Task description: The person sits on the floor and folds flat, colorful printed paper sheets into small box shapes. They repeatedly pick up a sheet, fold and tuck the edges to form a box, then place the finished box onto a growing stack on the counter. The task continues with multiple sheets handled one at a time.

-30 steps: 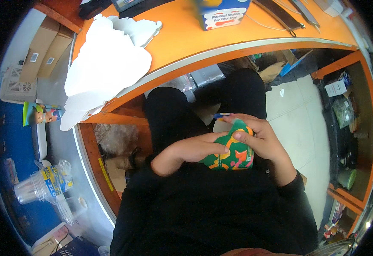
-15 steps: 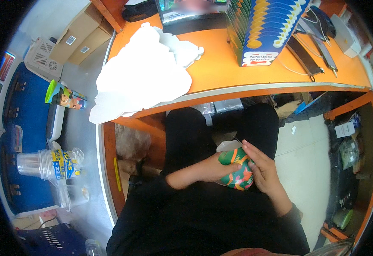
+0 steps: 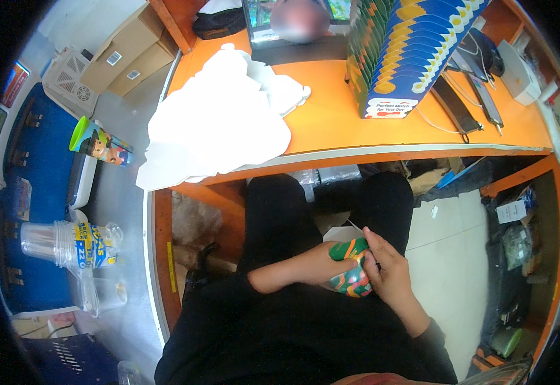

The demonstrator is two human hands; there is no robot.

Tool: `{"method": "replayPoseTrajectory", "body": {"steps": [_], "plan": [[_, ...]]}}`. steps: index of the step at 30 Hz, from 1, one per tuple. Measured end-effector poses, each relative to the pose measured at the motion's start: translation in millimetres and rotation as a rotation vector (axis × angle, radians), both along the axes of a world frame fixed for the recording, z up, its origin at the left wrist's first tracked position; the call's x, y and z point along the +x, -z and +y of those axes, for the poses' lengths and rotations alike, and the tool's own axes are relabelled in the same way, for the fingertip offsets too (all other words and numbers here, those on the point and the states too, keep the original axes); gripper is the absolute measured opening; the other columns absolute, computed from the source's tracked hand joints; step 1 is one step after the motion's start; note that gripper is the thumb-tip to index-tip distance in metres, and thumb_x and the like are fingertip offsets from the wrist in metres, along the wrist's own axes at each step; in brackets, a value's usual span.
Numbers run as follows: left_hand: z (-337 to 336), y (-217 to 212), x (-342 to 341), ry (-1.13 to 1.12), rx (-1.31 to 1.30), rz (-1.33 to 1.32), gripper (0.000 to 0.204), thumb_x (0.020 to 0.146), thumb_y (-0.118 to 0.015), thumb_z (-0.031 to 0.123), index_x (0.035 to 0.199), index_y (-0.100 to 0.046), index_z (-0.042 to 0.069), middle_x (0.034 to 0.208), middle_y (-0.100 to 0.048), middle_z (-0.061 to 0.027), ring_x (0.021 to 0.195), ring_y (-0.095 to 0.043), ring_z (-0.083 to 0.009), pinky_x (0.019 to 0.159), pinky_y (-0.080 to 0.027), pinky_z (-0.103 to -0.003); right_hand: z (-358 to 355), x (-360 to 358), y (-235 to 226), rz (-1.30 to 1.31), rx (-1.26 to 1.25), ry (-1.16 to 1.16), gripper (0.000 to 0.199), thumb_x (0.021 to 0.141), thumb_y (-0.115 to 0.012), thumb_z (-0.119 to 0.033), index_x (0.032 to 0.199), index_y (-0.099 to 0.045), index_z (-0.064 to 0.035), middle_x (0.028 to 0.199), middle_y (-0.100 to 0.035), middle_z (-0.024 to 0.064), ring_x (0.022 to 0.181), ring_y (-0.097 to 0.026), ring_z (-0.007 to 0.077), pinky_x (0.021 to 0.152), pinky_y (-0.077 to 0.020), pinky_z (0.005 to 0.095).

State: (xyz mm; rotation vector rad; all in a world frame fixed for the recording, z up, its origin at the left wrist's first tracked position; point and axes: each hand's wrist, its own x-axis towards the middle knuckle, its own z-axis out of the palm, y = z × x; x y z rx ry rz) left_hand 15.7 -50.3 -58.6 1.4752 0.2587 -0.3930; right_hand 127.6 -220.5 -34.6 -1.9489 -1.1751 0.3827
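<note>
Above my lap is a rounded, card-like piece (image 3: pixel 351 282) printed in green, orange and pink, its exact kind unclear. My left hand (image 3: pixel 312 263) grips it from the left, thumb lying across the printed face. My right hand (image 3: pixel 387 266) pinches its right edge, with the fingers bent. A white flap (image 3: pixel 337 235) sticks out beyond the printed part. Near my right fingertips a thin, straight sliver (image 3: pixel 355 225) points away from me; whether it belongs to the piece I cannot tell.
The orange desk (image 3: pixel 331 125) ahead bears white flat card blanks (image 3: pixel 216 125), a stack of blue and yellow printed cartons (image 3: pixel 392 83), a screen (image 3: pixel 299 51) and a phone (image 3: pixel 485 99). To the left are a cartoon-printed cup (image 3: pixel 100 142) and sleeved clear plastic cups (image 3: pixel 68 244).
My right fingers, stretched out straight along the piece before, have now bent into a pinch at its edge. The view has shifted slightly, so the desk sits lower in the picture.
</note>
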Motion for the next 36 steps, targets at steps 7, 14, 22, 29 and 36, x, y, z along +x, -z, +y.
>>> {"method": "replayPoseTrajectory", "body": {"steps": [7, 14, 22, 29, 36], "plan": [[-1, 10, -5, -0.012, -0.184, 0.000, 0.041, 0.097, -0.061, 0.031, 0.126, -0.056, 0.002, 0.118, -0.064, -0.0100, 0.106, -0.060, -0.0178, 0.093, -0.049, -0.036, -3, 6, -1, 0.259, 0.052, -0.095, 0.041, 0.098, -0.053, -0.014, 0.137, -0.053, -0.0018, 0.137, -0.055, 0.0200, 0.126, -0.055, 0.0308, 0.105, -0.0411, 0.0369], [4, -10, -3, -0.030, -0.467, 0.164, 0.055, 0.095, -0.064, 0.038, 0.135, -0.049, 0.004, 0.124, -0.061, -0.0106, 0.113, -0.058, -0.0198, 0.096, -0.048, -0.035, -15, 22, 3, 0.826, 0.094, -0.119, 0.047, 0.096, -0.056, -0.007, 0.142, -0.048, -0.0047, 0.142, -0.052, 0.0151, 0.131, -0.050, 0.0224, 0.109, -0.0365, 0.0341], [2, -8, 2, 0.087, -0.381, -0.060, 0.055, 0.097, -0.059, 0.041, 0.134, -0.049, 0.002, 0.123, -0.060, -0.0114, 0.110, -0.060, -0.0196, 0.093, -0.049, -0.034, -10, 23, 4, 0.829, 0.046, -0.109, 0.054, 0.088, -0.056, 0.009, 0.140, -0.050, -0.0044, 0.142, -0.053, 0.0119, 0.129, -0.051, 0.0202, 0.108, -0.0381, 0.0319], [-4, -6, 15, -0.200, -0.176, 0.044, 0.048, 0.100, -0.054, 0.039, 0.128, -0.054, 0.000, 0.118, -0.061, -0.0102, 0.105, -0.061, -0.0175, 0.091, -0.050, -0.033, 0, 9, -2, -0.072, -0.116, -0.135, 0.094, 0.076, -0.078, -0.021, 0.151, -0.026, 0.0001, 0.143, -0.044, 0.0217, 0.130, -0.043, 0.0369, 0.108, -0.0329, 0.0446], [6, -50, 21, -0.322, -0.023, -0.460, 0.052, 0.097, -0.059, 0.034, 0.136, -0.047, 0.001, 0.135, -0.050, -0.0195, 0.128, -0.047, -0.0240, 0.107, -0.038, -0.039, 1, 23, -27, -0.169, -0.114, -0.077, 0.122, 0.063, -0.089, -0.031, 0.152, -0.013, 0.0037, 0.139, -0.037, 0.0279, 0.127, -0.041, 0.0434, 0.106, -0.0330, 0.0502]]}}
